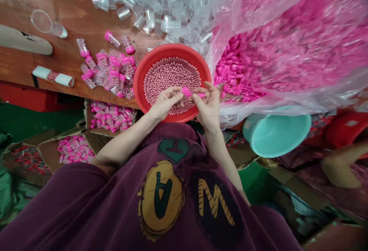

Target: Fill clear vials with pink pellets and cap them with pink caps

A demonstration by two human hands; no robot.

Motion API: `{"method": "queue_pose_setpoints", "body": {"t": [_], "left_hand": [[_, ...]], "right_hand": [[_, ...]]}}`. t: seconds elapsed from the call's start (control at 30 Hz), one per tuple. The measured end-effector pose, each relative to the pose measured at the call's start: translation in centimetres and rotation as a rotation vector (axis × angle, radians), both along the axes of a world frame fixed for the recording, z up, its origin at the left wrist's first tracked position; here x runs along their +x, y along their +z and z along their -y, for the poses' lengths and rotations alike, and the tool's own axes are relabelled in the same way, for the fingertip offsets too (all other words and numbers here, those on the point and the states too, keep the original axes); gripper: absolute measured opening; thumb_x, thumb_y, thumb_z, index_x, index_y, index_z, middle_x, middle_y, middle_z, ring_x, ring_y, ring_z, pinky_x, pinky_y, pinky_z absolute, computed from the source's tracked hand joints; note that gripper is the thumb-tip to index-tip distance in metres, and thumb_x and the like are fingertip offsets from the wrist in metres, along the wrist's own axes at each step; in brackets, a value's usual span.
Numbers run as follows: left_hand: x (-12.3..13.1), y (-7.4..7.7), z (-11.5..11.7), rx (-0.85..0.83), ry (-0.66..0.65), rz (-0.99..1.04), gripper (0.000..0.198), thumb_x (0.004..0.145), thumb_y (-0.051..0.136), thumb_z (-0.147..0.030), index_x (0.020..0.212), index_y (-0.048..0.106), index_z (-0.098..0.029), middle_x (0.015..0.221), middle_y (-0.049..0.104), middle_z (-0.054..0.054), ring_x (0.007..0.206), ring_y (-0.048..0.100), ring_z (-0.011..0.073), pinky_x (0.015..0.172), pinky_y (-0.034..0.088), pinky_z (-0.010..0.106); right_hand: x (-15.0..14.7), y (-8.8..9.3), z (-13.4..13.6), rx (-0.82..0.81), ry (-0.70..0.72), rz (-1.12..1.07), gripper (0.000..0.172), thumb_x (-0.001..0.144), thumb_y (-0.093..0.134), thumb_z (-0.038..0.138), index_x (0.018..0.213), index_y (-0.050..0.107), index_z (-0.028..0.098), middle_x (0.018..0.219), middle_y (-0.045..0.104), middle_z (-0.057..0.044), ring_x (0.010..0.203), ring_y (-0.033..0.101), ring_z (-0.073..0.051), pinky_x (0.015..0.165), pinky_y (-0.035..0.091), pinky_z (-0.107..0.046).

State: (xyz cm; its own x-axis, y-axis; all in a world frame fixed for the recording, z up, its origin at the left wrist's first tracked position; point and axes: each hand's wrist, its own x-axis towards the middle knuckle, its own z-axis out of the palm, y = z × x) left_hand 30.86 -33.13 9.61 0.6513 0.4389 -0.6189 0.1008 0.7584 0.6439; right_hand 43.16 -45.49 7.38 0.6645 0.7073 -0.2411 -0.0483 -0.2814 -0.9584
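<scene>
My left hand (167,100) is closed, thumb and fingers pinching a small bottle whose pink cap (186,92) shows at the fingertips; its body is mostly hidden. On the right of that cap, the thumb and fingers of my right hand (209,105) are pinched together. Another pink plastic piece (202,95), seemingly a cap, shows between the right fingers. Both hands are above the near right part of a red basin (138,86) holding many small pink beads (171,75).
Capped bead bottles (115,71) lie left of the basin. Loose clear tubes (152,2) are heaped behind it. A plastic bag (227,111) of pink caps (234,71) lies right, above a teal bucket (278,136). Cardboard boxes (47,149) stand lower left. Another person's arm (342,166) shows at right.
</scene>
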Motion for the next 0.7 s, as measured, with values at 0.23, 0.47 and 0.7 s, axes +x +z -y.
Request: {"method": "queue_pose_setpoints", "body": {"t": [0.23,0.47,0.7], "left_hand": [[-0.2,-0.8,-0.7,0.246,-0.077,-0.046,0.013,0.088,0.079,-0.015,0.099,0.072,-0.016,0.088,0.074,0.001,0.075,0.068,0.0098,0.077,0.055,0.024],[-0.3,-0.8,-0.3,0.197,-0.077,-0.073,0.014,0.085,0.079,-0.011,0.097,0.074,-0.015,0.089,0.075,0.002,0.078,0.068,0.0116,0.079,0.055,0.025],[0.5,-0.6,1.2,0.129,0.047,-0.161,0.012,0.083,0.076,-0.007,0.091,0.071,-0.016,0.082,0.072,-0.001,0.077,0.065,0.0103,0.077,0.054,0.022]], "right_hand": [[-0.9,0.4,-0.6,-0.133,0.073,0.254,0.047,0.104,0.059,0.053,0.142,0.059,0.025,0.122,0.073,-0.013,0.110,0.074,-0.027,0.108,0.063,-0.053],[-2.3,2.0,-0.8,-0.165,0.389,0.369,0.088,0.097,0.057,0.023,0.174,0.014,0.023,0.172,0.045,-0.019,0.162,0.044,-0.032,0.134,0.040,-0.061],[-3.2,-1.2,-1.0,-0.234,0.371,0.597,0.091,0.089,0.070,0.024,0.168,0.025,0.015,0.166,0.046,-0.025,0.159,0.045,-0.041,0.131,0.042,-0.068]]}}
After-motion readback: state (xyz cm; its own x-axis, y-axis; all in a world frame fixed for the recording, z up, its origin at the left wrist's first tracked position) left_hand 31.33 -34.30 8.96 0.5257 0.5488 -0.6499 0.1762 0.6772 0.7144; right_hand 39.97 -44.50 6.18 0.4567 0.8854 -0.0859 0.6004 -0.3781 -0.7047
